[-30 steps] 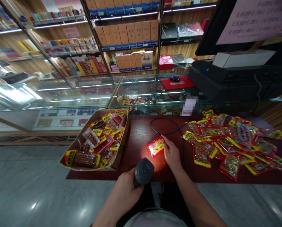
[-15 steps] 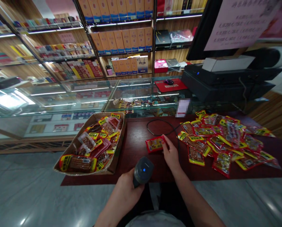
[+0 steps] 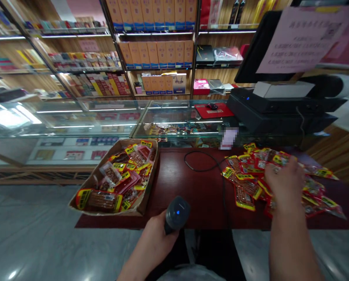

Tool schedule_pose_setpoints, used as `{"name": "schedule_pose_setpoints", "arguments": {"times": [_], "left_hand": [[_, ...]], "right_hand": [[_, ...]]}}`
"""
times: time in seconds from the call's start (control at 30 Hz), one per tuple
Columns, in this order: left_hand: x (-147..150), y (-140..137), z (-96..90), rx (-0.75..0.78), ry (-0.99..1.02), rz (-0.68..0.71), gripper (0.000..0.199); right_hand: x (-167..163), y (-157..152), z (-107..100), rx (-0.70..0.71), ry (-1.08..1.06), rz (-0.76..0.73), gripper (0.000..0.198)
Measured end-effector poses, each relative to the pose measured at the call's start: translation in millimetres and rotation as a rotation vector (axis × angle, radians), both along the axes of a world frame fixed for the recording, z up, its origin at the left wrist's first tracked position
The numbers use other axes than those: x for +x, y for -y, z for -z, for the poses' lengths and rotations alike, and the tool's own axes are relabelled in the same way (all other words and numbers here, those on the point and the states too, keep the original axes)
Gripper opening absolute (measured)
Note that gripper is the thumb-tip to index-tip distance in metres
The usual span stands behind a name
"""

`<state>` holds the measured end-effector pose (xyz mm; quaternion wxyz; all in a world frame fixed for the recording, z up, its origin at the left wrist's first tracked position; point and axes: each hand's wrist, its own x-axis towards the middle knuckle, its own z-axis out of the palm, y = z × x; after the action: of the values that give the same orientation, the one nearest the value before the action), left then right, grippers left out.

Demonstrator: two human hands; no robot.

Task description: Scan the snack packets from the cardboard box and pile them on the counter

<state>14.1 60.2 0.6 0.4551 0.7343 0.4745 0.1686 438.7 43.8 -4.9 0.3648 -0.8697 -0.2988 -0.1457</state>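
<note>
My left hand (image 3: 159,238) is wrapped around the handle of a dark handheld barcode scanner (image 3: 178,214), whose small blue light shows on its head. Out over the pile of snack packets (image 3: 246,177) on the right is my right hand (image 3: 287,177), palm down and smeared by motion. Its fingertips are partly hidden, so whether it grips a packet is unclear. The packets are clear plastic with red and yellow labels, several overlapping. To the left, a cardboard box (image 3: 151,177) holds more such packets.
The dark red wooden tabletop (image 3: 180,183) carries a looped black cable (image 3: 203,169). Behind it stands a glass display counter (image 3: 168,113) with a red mouse pad (image 3: 202,112). At the right rises a dark monitor (image 3: 250,66) bearing a pink paper sheet (image 3: 297,47).
My right hand has gone from the table middle to the pile on the right; the red packet it held no longer shows in the middle. My left hand with the scanner stays nearly in place.
</note>
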Motion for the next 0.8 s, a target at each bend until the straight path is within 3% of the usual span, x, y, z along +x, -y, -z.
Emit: {"name": "schedule_pose_setpoints", "arguments": {"times": [0.07, 0.13, 0.23, 0.3, 0.4, 0.5, 0.63, 0.8], "left_hand": [[-6, 1, -0.1, -0.011, 0.003, -0.009, 0.024], [-12, 2, 0.5, -0.019, 0.000, -0.022, 0.024], [-21, 5, 2.1, -0.017, -0.002, -0.049, 0.026], [-26, 8, 3.1, -0.023, -0.004, -0.073, 0.028], [-34, 13, 4.0, -0.060, 0.007, -0.092, 0.029], [-40, 18, 5.1, -0.094, 0.027, -0.100, 0.030], [-43, 18, 8.3, -0.082, 0.029, -0.116, 0.033], [-33, 17, 7.8, -0.082, -0.002, -0.075, 0.032]], "right_hand": [[-52, -33, -4, 0.069, 0.030, -0.305, 0.066], [-123, -72, -11, 0.069, 0.024, -0.715, 0.048], [-237, -125, -23, -0.129, 0.057, -1.221, 0.035], [-299, -154, -25, -0.303, 0.169, -1.408, 0.035], [-359, -182, -16, -0.463, 0.275, -1.486, 0.039], [-383, -192, 0, -0.502, 0.297, -1.512, 0.051], [-380, -193, 10, -0.488, 0.280, -1.548, 0.022], [-360, -183, 4, -0.394, 0.189, -1.495, 0.018]]}}
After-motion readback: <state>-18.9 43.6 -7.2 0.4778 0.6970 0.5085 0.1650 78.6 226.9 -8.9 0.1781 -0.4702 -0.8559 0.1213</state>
